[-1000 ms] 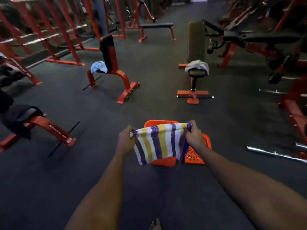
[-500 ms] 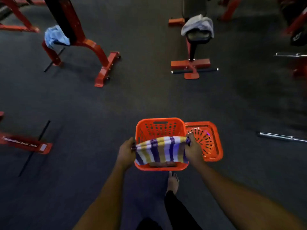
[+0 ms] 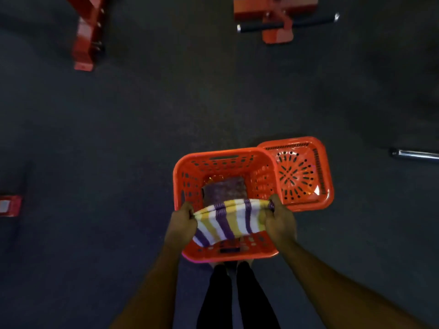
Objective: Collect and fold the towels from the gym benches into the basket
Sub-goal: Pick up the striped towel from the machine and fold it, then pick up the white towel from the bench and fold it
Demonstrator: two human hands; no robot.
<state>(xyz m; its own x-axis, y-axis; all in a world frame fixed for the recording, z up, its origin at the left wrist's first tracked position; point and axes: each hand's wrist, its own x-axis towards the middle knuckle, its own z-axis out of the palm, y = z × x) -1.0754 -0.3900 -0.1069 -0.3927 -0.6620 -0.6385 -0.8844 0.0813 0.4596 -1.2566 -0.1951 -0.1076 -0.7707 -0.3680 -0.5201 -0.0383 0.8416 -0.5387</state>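
Floor: dark rubber-type gym flooring (image 3: 142, 138) fills the frame. A red bench foot (image 3: 86, 36) stands at upper left and a second red bench base (image 3: 276, 32) at top centre-right. A steel bar (image 3: 415, 154) lies at the right edge. No bench seats are in view.

Basket: an orange perforated basket (image 3: 190, 176) sits on the floor at lower centre, directly ahead of the person's legs. A second orange perforated piece (image 3: 297, 172) touches its upper right corner; whether it is a lid or a tray cannot be determined.

Contents: one dark purple folded towel (image 3: 224, 189) lies flat on the basket bottom.

Item in hand: a striped towel (image 3: 225, 222), white, yellow and purple, is folded and hangs over the near half of the basket mouth. The left hand (image 3: 181, 224) pinches its left end and the right hand (image 3: 280, 222) pinches its right end, fingers curled round the cloth.

Assessment: one towel appears stowed. The striped one looks folded and ready to be lowered in, but it is not yet released. How many towels are left on the benches cannot be told from this view.
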